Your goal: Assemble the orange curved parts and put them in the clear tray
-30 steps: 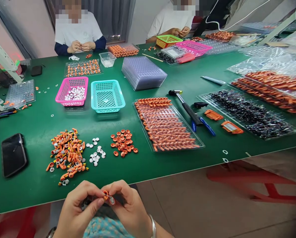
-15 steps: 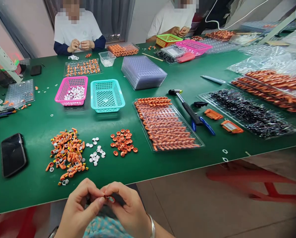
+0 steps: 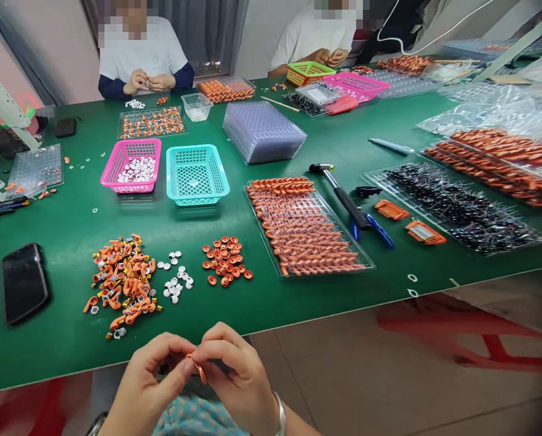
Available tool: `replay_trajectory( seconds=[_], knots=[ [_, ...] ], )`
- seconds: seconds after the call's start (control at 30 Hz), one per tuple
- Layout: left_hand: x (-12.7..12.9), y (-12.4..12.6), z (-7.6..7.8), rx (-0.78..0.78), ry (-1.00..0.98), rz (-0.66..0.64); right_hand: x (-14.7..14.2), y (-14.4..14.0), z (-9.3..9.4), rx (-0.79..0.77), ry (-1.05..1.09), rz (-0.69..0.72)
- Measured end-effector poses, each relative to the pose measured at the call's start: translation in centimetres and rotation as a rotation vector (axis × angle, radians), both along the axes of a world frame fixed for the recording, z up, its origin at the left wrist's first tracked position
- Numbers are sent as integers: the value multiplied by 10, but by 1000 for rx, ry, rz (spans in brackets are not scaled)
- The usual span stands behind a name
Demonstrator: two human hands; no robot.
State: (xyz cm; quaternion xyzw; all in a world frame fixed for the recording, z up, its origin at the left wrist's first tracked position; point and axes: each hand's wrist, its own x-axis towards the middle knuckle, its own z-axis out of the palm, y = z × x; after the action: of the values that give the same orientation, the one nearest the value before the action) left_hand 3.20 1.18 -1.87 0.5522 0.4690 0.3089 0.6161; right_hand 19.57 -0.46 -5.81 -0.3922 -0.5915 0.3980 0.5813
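Two hands together, just off the near edge of the bench (image 3: 298, 297), over my lap. My left hand (image 3: 146, 387) and right hand (image 3: 241, 378) are both pinched shut on one small orange piece (image 3: 200, 367), thumbs and forefingers meeting on it so it can't slip while I work it; it looks like soft moulded plastic, curved, though most of it is hidden by my fingertips. Straight ahead, within easy reach, three little heaps on the green mat: a tangled orange pile (image 3: 123, 281), flat white discs (image 3: 176, 281), round orange caps (image 3: 225, 261). Beyond, a clear ribbed tray (image 3: 304, 227) keeps orange pieces in neat rows. Pink basket (image 3: 131, 165) and teal basket (image 3: 197, 174) behind, mesh-walled. Glossy black phone (image 3: 24, 281) sits left.
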Motion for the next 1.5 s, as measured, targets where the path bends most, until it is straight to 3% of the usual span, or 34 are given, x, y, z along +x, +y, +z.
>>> replay_trajectory(
  seconds=[0.17, 0.37, 0.53, 0.77, 0.9, 1.03, 1.5],
  knots=[
    [-4, 2, 7, 376, 211, -61, 4, 2, 3, -99, 86, 108],
    [-5, 3, 10, 761, 348, -25, 17, 5, 11, -593, 495, 470],
    [-5, 2, 8, 903, 395, -39, 15, 4, 6, -679, 601, 470],
    [-5, 0, 5, 976, 428, -42, 8, -1, 3, -598, 501, 304],
    [-5, -1, 4, 1011, 478, -34, 6, -2, 5, -424, 397, 210],
    [-5, -3, 4, 962, 485, -41, 4, -2, 6, -237, 245, 107],
    [-3, -4, 9, 783, 360, 15, 1, -6, 8, 24, -27, -84]
  ],
)
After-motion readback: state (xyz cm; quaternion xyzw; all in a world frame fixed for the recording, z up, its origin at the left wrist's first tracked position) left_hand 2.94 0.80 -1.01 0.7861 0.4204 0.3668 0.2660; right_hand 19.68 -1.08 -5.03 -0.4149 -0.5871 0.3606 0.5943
